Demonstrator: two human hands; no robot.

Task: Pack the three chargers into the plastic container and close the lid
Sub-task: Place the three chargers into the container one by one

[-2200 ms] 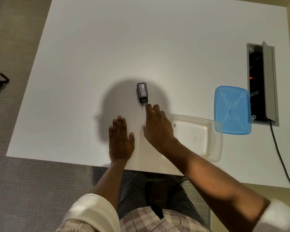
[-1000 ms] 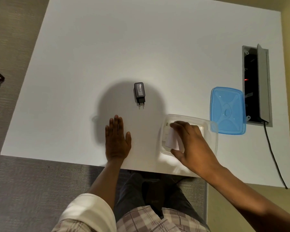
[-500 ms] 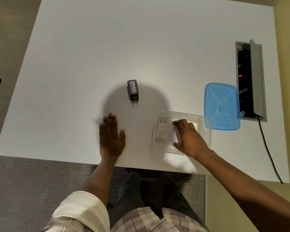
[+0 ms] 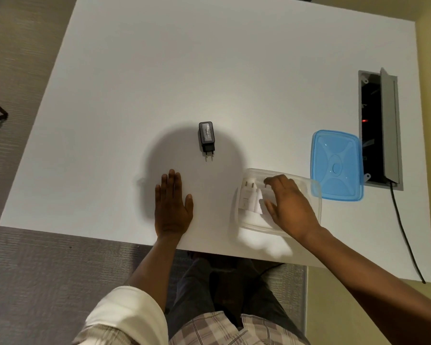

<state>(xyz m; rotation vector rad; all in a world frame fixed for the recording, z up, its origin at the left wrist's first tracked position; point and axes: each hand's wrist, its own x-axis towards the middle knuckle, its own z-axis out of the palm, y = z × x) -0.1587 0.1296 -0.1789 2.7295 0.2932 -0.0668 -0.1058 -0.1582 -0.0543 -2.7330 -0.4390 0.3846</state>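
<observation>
one black charger (image 4: pixel 206 137), two white chargers (image 4: pixel 249 198)

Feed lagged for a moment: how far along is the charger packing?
Done: white chargers lie in the clear container; two, as far as I can tell. In hand: the right hand is over them inside; the left hand rests flat. Left: the black charger is on the table, the blue lid off.
</observation>
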